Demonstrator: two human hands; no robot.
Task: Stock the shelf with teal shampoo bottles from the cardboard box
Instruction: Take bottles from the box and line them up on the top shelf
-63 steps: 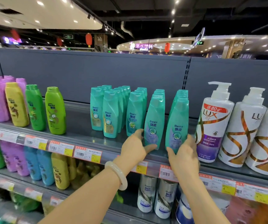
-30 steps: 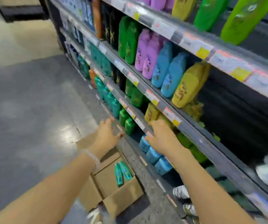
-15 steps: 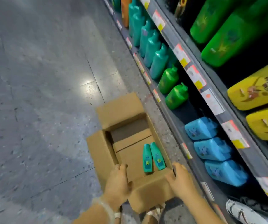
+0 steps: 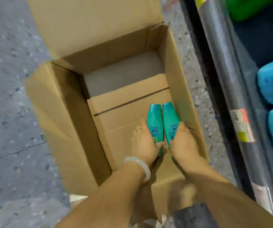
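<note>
Head view: both hands have dropped from the shelf into the cardboard box point(image 4: 63, 102), left hand point(image 4: 144, 142) and right hand point(image 4: 184, 143) each gripping a teal shampoo bottle point(image 4: 154, 120); last two, ready to lift

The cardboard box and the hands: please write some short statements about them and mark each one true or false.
1. Two teal bottles lie side by side in the cardboard box. True.
2. The left hand holds one bottle and the right hand the other. True.
3. The box is full of bottles. False: only those two show.
4. A pale bracelet is on the right wrist. False: it is on the left wrist.
5. The box stands on a shelf. False: it stands on the floor.
</note>
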